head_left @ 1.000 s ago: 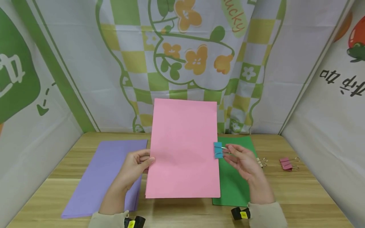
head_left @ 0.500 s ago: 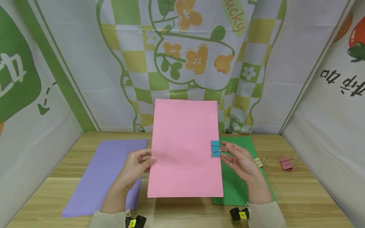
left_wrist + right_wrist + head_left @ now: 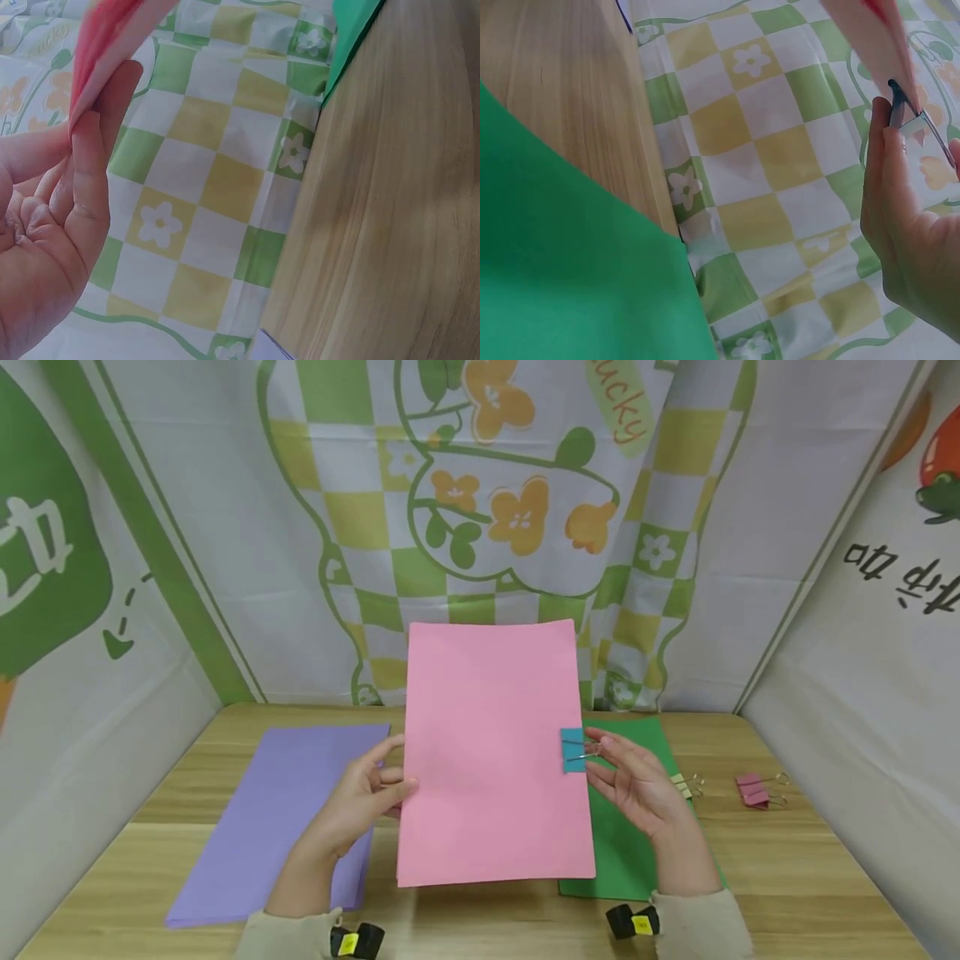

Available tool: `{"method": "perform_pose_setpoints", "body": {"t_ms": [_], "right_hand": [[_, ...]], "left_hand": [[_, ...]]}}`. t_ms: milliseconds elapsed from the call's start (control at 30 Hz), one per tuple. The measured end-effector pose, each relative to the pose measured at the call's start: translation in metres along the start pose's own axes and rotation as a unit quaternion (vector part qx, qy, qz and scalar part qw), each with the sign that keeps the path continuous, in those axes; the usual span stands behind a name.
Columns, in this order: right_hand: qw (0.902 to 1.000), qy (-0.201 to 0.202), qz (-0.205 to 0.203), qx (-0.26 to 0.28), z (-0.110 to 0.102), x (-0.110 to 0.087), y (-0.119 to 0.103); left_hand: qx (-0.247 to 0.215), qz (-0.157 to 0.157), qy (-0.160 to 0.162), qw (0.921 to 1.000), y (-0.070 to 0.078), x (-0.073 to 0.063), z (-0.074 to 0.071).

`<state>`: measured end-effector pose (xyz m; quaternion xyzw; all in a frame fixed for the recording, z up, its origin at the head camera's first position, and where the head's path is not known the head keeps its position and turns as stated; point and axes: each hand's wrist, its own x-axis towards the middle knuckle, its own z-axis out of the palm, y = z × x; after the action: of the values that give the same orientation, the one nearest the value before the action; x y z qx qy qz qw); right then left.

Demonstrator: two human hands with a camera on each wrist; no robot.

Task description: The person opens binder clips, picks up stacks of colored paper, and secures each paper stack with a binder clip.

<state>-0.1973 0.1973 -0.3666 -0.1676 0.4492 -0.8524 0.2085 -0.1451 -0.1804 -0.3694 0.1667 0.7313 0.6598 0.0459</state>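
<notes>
A stack of pink paper (image 3: 495,752) is held up above the table in the head view, its face toward me. My left hand (image 3: 367,789) pinches its left edge, thumb in front and fingers behind; in the left wrist view the pink paper (image 3: 112,52) shows nearly edge-on between the fingers. A blue binder clip (image 3: 572,750) sits over the paper's right edge. My right hand (image 3: 633,781) holds that clip by its wire handles; in the right wrist view the fingers lie behind the clip (image 3: 898,101) and the thumb is mostly cut off at the frame edge.
Purple paper (image 3: 277,818) lies on the wooden table (image 3: 780,877) at left. Green paper (image 3: 622,852) lies at right, partly behind the pink stack, with a pale yellow binder clip (image 3: 682,786) on its right edge. A pink binder clip (image 3: 752,791) lies farther right. A patterned cloth (image 3: 510,527) hangs behind.
The blue clip has slid a little further onto the paper's right edge. The paper has shifted slightly right and tilted. The left hand's index finger has straightened somewhat behind the paper.
</notes>
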Motion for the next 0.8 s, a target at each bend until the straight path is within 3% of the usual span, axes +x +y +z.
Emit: {"method": "perform_pose_setpoints", "body": {"t_ms": [267,500,800], "right_hand": [[0.9995,0.012,0.011,-0.026,0.003,-0.001,-0.001],[0.9960,0.040,0.030,-0.074,0.008,0.001,0.001],[0.9925,0.064,0.046,-0.093,0.012,0.008,0.010]], "left_hand": [[-0.002,-0.001,-0.015,0.9999,-0.001,-0.001,0.000],[-0.017,-0.020,-0.028,0.9993,-0.003,-0.001,-0.003],[-0.020,-0.041,-0.034,0.9984,-0.010,0.000,-0.011]]}}
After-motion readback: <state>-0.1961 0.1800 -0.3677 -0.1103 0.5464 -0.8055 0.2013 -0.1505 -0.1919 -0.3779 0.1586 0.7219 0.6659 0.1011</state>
